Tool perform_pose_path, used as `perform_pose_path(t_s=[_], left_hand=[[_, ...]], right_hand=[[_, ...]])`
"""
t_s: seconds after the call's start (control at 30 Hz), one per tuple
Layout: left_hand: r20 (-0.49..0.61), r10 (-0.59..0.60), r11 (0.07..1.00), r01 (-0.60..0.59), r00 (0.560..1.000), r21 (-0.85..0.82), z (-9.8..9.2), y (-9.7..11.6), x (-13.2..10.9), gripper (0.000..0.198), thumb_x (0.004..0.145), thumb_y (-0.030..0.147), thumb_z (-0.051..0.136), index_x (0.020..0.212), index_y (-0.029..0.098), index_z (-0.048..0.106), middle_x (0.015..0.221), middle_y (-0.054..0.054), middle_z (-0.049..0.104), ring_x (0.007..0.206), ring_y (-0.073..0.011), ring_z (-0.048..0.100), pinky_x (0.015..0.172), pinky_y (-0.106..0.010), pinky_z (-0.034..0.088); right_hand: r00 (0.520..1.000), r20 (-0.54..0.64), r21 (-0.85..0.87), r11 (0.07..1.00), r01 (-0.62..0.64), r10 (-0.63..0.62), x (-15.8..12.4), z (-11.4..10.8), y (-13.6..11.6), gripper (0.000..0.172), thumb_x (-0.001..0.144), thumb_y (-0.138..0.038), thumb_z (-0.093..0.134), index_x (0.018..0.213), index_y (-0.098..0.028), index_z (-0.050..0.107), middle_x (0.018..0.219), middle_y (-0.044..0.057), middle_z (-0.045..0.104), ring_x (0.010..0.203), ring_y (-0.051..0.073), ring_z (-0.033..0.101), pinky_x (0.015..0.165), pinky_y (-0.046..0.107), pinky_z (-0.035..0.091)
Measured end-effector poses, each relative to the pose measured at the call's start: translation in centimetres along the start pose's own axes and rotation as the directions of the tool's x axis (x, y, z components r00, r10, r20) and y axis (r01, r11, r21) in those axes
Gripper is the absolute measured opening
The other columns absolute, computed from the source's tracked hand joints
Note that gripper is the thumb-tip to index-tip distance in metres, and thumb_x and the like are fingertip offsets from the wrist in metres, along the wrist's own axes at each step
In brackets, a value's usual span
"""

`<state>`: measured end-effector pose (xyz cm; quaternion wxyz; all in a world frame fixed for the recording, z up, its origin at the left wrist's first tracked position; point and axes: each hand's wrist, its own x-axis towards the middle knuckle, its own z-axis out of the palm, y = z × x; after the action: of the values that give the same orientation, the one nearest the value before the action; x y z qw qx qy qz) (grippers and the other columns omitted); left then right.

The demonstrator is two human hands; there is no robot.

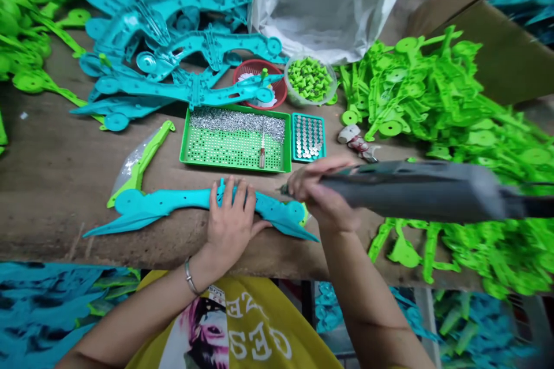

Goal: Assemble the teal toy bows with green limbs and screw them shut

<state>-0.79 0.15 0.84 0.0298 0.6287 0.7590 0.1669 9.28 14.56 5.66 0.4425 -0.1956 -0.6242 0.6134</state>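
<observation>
My left hand (pixel 231 216) lies flat, fingers spread, pressing on the middle of a long turquoise plastic bow-shaped part (pixel 160 203) on the wooden table. My right hand (pixel 322 196) is closed around a grey electric screwdriver (pixel 415 190) held sideways, its tip pointing left just above the right end of the turquoise part. A green plastic piece (pixel 142 162) lies beside the part's left end.
Behind the hands stand a green tray of small silver screws (pixel 236 137) with a small screwdriver in it, a teal tray of round discs (pixel 307 137), a red basket (pixel 259 78) and a clear bowl of green pegs (pixel 310 79). Turquoise parts (pixel 173 40) pile at back left, green parts (pixel 454 127) at right.
</observation>
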Motion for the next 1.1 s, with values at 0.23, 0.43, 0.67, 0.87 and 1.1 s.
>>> perform_pose_path(t_s=[0.23,0.43,0.67,0.87,1.1], left_hand=[[-0.104,0.024,0.995,-0.033,0.994,-0.091,-2.6,-3.6,-1.6,0.090,0.087,0.059,0.059,0.150,0.002,0.029,0.151,-0.025,0.041,0.145,-0.0369,0.031,0.117,-0.055,0.029],[0.050,0.072,0.997,-0.072,0.996,0.002,-4.5,-8.7,-3.8,0.093,0.086,0.064,0.055,0.151,0.003,0.027,0.147,-0.026,0.045,0.141,-0.0412,0.037,0.115,-0.059,0.027],[-0.022,0.103,0.993,-0.101,0.994,0.062,-3.5,-8.0,-3.5,0.072,0.090,0.055,0.056,0.139,0.002,0.046,0.134,-0.025,0.058,0.130,-0.0380,0.051,0.112,-0.057,0.032],[-0.027,0.077,0.996,-0.076,0.997,0.045,-2.8,-5.3,-2.6,0.087,0.083,0.064,0.060,0.136,-0.004,0.047,0.135,-0.027,0.056,0.132,-0.0405,0.047,0.115,-0.062,0.028],[-0.046,0.044,0.999,-0.043,0.998,0.020,-1.3,-4.1,-2.3,0.092,0.079,0.063,0.066,0.139,-0.004,0.045,0.139,-0.027,0.053,0.137,-0.0390,0.043,0.117,-0.058,0.029]], right_hand=[[0.976,-0.206,-0.042,0.997,0.066,-0.073,3.1,0.3,2.8,0.017,0.077,-0.031,0.070,0.082,-0.025,0.055,0.053,-0.008,0.053,0.045,0.011,0.051,0.049,0.028,0.044],[0.976,-0.210,-0.031,0.998,0.054,-0.060,2.8,0.3,4.2,0.023,0.077,-0.028,0.071,0.093,-0.025,0.056,0.053,-0.009,0.053,0.043,0.012,0.052,0.048,0.028,0.044],[0.972,-0.234,-0.101,0.995,0.009,-0.032,2.9,0.3,4.7,0.023,0.074,-0.033,0.072,0.084,-0.024,0.053,0.050,-0.009,0.051,0.041,0.012,0.051,0.046,0.028,0.044],[0.975,-0.213,-0.139,0.990,0.027,-0.057,3.3,0.7,3.6,0.024,0.074,-0.036,0.072,0.088,-0.024,0.056,0.050,-0.009,0.051,0.040,0.012,0.049,0.045,0.028,0.043],[0.987,-0.132,0.022,0.995,0.099,-0.095,0.9,3.7,-1.1,0.016,0.079,-0.032,0.067,0.089,-0.025,0.056,0.049,-0.008,0.050,0.041,0.013,0.049,0.046,0.030,0.045]])
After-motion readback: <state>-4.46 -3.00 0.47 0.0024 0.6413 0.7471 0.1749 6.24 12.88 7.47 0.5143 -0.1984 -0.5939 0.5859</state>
